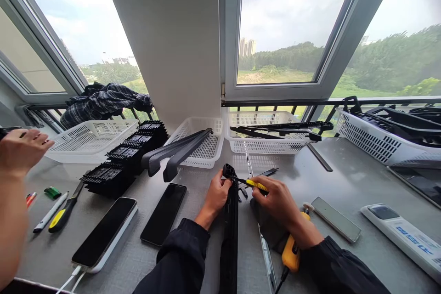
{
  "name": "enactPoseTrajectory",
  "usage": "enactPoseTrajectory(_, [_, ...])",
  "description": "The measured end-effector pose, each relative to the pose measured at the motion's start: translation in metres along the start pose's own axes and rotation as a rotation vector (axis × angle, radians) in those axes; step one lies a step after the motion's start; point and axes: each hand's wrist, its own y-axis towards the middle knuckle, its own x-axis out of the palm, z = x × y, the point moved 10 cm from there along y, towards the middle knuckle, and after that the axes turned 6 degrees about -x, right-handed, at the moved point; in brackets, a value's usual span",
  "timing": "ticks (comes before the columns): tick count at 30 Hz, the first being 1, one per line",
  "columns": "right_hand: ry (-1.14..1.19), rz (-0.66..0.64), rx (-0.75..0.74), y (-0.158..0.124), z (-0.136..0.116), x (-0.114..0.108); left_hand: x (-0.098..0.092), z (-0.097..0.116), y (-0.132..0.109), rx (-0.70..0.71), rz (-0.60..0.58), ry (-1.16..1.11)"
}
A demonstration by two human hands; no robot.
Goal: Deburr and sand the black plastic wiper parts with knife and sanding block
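My left hand (216, 196) is closed around the upper end of a long black plastic part (229, 239), which runs down toward the table's near edge. My right hand (280, 202) grips a slim tool with a yellow-and-black handle (257, 186). Its thin dark shaft points left and meets the black part near its top end; the exact tip is hard to make out. Small black pieces (244, 192) lie just beyond my right hand. Under my right wrist rests a yellow corded tool (291, 250), beside a narrow shiny metal strip (267, 257).
Another person's hand (20, 151) is raised at the left edge. White baskets (203, 161) line the window side, some holding black parts. Stacked black pieces (113, 174), phones (163, 213), a yellow-black handled tool (62, 216) and a white device (403, 234) lie on the metal table.
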Motion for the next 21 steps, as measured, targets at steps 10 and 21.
enactPoseTrajectory(10, [0.016, -0.014, 0.011, 0.0, 0.002, 0.0, -0.01, 0.002, 0.003, 0.057, 0.072, 0.039])
enactPoseTrajectory(21, [0.039, 0.02, -0.018, 0.002, -0.002, -0.006, -0.01, 0.002, 0.005, 0.04, 0.046, 0.008])
